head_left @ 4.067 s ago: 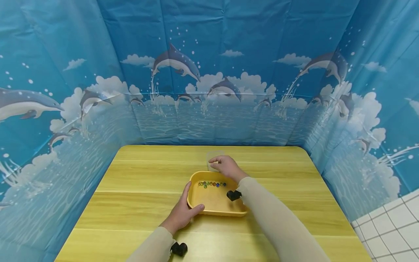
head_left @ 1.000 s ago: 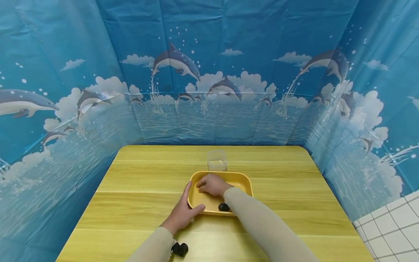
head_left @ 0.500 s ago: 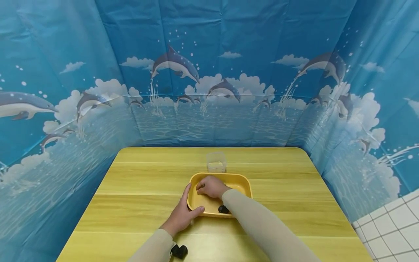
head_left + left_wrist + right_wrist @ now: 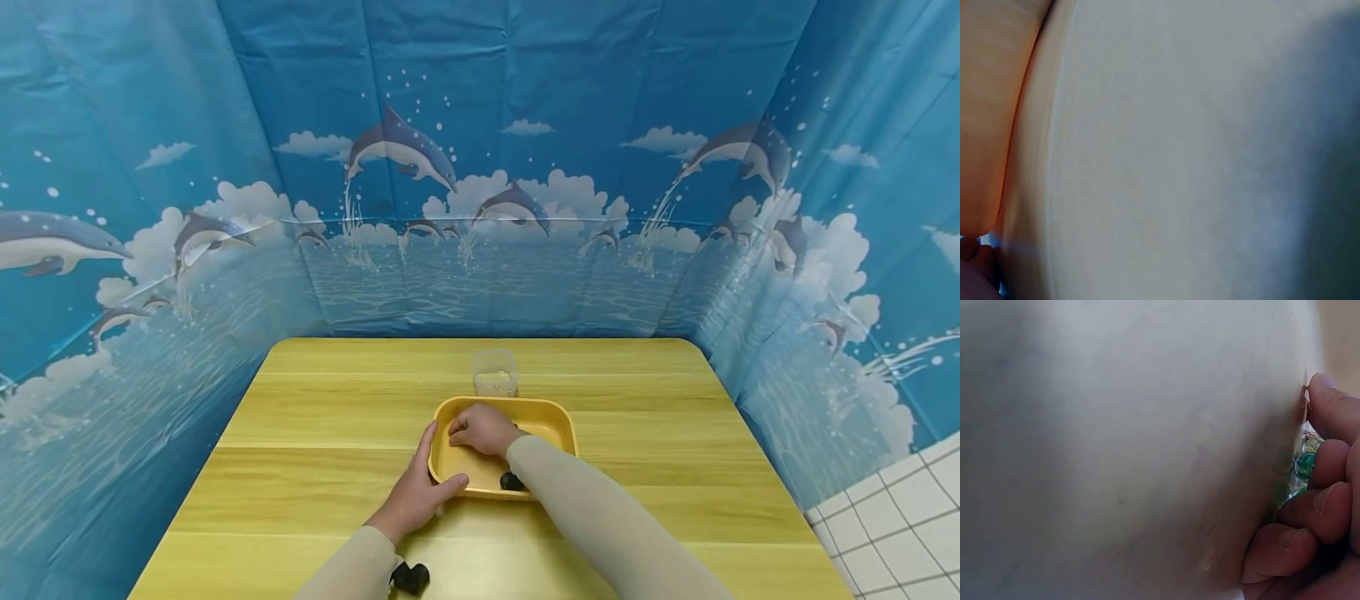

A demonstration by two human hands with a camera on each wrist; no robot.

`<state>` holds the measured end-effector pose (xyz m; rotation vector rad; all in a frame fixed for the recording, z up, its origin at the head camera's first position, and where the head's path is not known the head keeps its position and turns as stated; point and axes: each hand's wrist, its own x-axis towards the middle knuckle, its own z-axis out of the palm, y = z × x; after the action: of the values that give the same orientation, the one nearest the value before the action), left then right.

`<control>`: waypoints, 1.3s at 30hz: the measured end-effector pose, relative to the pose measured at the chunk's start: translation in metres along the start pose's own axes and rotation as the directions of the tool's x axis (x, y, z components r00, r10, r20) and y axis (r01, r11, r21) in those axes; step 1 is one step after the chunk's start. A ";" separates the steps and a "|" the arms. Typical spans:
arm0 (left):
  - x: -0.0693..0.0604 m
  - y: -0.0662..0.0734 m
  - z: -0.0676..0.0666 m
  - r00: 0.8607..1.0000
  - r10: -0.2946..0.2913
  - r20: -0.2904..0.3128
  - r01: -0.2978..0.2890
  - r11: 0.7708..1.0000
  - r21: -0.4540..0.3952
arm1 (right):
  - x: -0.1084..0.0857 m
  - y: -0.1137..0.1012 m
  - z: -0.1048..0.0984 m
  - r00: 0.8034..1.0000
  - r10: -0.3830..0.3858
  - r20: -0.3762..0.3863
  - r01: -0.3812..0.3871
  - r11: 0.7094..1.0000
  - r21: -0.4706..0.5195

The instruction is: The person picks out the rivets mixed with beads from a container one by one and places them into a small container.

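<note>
In the head view my left hand (image 4: 416, 493) grips the left front corner of a yellow tray (image 4: 551, 406), its thumb on the near rim and fingers along the left side. The tray's outer wall (image 4: 988, 119) shows orange in the left wrist view. Inside the tray is my right hand (image 4: 483, 429), its thumb and forefinger meeting near the left end. From the right wrist view, a small coppery spiky piece (image 4: 1305, 403) is at the thumb tip, and a green marble (image 4: 1305, 467) lies by the curled fingers. My hand hides most of the tray's contents.
A clear cup (image 4: 495, 382) with small bits in it stands just behind the tray. The wooden table (image 4: 315, 417) extends to both sides, with a dolphin-print curtain (image 4: 480, 275) around its back and sides. White tiles (image 4: 885, 517) show at the lower right.
My right hand has moved from over the cup down into the tray's left part, covering the row of marbles seen earlier. It barely moves in the last second. My left hand keeps its hold.
</note>
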<state>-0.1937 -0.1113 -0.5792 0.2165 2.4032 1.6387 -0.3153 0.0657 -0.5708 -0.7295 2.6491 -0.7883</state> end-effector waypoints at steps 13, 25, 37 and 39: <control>0.001 -0.001 0.000 1.000 0.002 0.001 -0.002 1.000 0.003 | -0.001 -0.003 0.001 1.000 0.009 -0.026 -0.009 1.000 0.004; 0.002 -0.003 0.000 1.000 0.005 -0.009 -0.005 1.000 0.001 | 0.000 -0.002 0.002 0.999 0.022 -0.029 -0.021 0.999 0.029; 0.001 0.001 -0.001 1.000 0.005 -0.005 -0.005 1.000 -0.003 | -0.002 -0.007 0.000 0.999 0.022 -0.029 -0.022 1.000 0.021; 0.001 0.001 -0.001 1.000 0.008 -0.003 -0.008 1.000 -0.005 | -0.003 -0.008 0.000 0.999 0.028 -0.024 -0.028 0.999 0.023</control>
<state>-0.1946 -0.1118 -0.5783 0.2230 2.4029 1.6497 -0.3100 0.0617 -0.5657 -0.6796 2.6617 -0.8240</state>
